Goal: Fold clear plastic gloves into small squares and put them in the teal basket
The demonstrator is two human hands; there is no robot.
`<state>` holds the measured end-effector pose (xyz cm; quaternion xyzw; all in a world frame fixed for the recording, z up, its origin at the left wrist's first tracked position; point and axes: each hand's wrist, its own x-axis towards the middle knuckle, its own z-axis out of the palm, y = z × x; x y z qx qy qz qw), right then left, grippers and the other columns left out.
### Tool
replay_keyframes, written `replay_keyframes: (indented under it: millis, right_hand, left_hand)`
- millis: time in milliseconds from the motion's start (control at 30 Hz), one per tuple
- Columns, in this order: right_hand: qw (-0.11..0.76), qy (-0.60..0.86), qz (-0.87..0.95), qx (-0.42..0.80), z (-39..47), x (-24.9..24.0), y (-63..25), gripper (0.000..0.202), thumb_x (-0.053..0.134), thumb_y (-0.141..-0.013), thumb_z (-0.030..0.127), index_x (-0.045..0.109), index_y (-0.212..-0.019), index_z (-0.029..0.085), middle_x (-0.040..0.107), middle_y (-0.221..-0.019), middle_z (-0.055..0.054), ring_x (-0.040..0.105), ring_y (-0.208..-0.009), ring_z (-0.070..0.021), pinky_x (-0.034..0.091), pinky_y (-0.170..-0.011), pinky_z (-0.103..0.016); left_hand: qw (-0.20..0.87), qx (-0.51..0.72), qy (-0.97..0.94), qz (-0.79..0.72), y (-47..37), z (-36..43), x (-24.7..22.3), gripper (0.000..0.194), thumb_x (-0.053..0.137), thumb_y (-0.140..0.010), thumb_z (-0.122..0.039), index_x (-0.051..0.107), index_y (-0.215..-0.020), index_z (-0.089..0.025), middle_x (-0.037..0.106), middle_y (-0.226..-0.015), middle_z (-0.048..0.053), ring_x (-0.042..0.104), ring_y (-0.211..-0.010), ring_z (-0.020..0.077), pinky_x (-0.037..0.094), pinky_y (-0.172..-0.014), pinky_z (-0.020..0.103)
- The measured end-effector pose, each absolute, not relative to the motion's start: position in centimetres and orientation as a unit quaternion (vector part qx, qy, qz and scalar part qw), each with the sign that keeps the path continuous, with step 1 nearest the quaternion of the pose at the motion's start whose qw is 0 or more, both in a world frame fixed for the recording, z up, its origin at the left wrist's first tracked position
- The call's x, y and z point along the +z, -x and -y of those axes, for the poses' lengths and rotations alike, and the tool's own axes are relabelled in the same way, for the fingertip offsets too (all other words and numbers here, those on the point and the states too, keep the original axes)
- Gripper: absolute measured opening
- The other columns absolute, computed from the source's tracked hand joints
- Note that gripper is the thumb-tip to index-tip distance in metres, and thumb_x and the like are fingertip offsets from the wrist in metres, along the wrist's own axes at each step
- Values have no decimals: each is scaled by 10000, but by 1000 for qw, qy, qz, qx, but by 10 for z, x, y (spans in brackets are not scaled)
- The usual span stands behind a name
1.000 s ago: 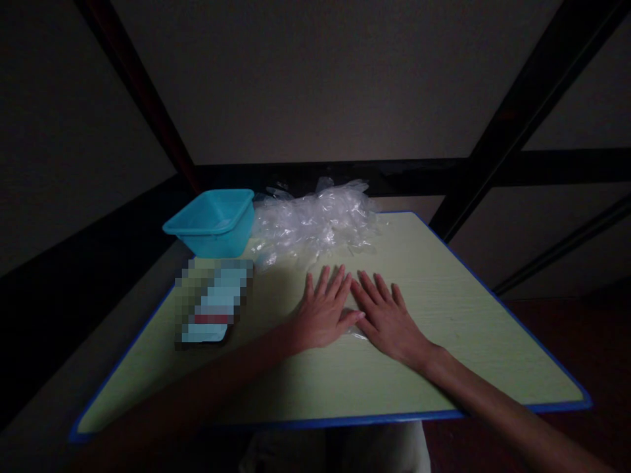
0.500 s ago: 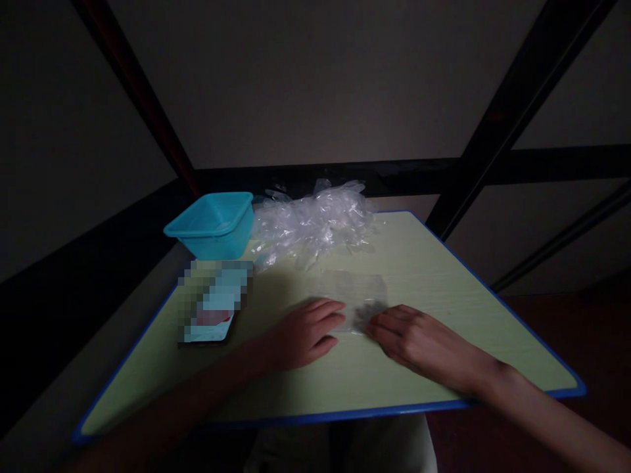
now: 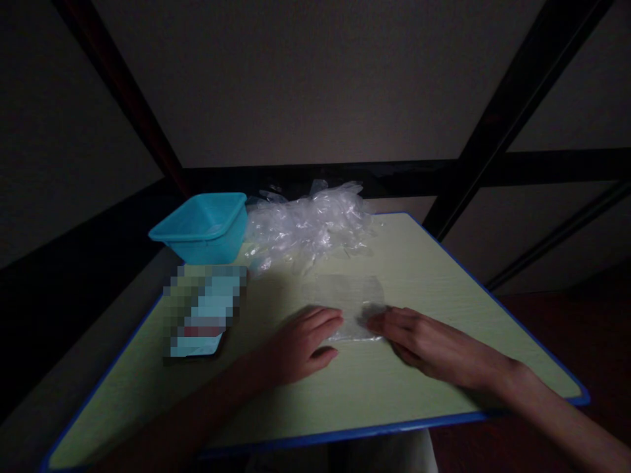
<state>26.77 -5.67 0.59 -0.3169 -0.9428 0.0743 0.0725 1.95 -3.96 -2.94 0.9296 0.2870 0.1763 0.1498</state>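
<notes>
A clear, flat plastic bag point(image 3: 352, 292) lies on the table in front of me, its near edge catching the light. My left hand point(image 3: 308, 345) rests at the bag's left side, fingers stretched out and the thumb apart, with the fingertips on or just beside the plastic. At the bag's right side is my right hand point(image 3: 419, 338), its fingers extended and close together, the tips over the plastic. Those tips are slightly blurred, and neither hand visibly grasps anything. Behind the bag sits a loose heap of crumpled clear plastic point(image 3: 313, 226).
A turquoise plastic basin point(image 3: 207, 240) stands at the table's back left. Nearer me lies a phone-like device point(image 3: 210, 309) with a lit screen, partly pixelated. The pale yellow table point(image 3: 444, 282) has a blue edge. Walls and dark beams close in behind.
The right hand's fingers have shifted slightly right and straightened at the bag's right side. The left hand stays near the bag's left side. The whole view has shifted a little.
</notes>
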Motion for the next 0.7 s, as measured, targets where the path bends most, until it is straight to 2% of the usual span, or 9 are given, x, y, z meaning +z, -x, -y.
replay_keyframes:
  millis: [100,233,433,600,700]
  right_hand:
    - [59,307,946,90,55,13,-270,423,411,-827,1,529,-1207,144,609,-1169,-101,571,-1070,-180,493,-894,-324]
    - [49,286,957,23,56,7,-270,363,401,-850,15,573,-1139,150,647,-1075,-95,608,-973,-190,509,-853,-351]
    - [121,287,949,-42,53,-12,-269,312,374,-883,62,603,-1082,136,665,-952,-99,616,-861,-194,528,-774,-359]
    - [153,294,943,-21,50,-18,-270,289,350,-897,116,633,-958,117,661,-904,-111,613,-815,-200,539,-747,-382]
    - [161,281,946,-6,49,-20,-274,281,357,-909,138,634,-953,133,666,-944,-100,621,-861,-196,534,-791,-390]
  left_hand:
    - [148,178,-931,-283,-20,39,-30,409,535,-817,-193,496,-1216,-112,539,-1251,124,480,-1140,213,409,-976,354]
    - [153,182,-931,-277,-19,38,-32,379,536,-814,-192,517,-1188,-138,543,-1238,112,484,-1133,212,406,-974,351]
    - [160,183,-929,-279,-20,39,-30,398,553,-798,-190,520,-1190,-130,555,-1220,117,489,-1128,212,410,-971,349]
    - [163,182,-928,-282,-21,39,-27,432,521,-814,-196,491,-1242,-158,556,-1228,124,501,-1121,221,425,-947,371]
    - [166,187,-927,-278,-21,38,-28,443,520,-811,-194,487,-1251,-163,555,-1229,122,500,-1124,223,422,-950,375]
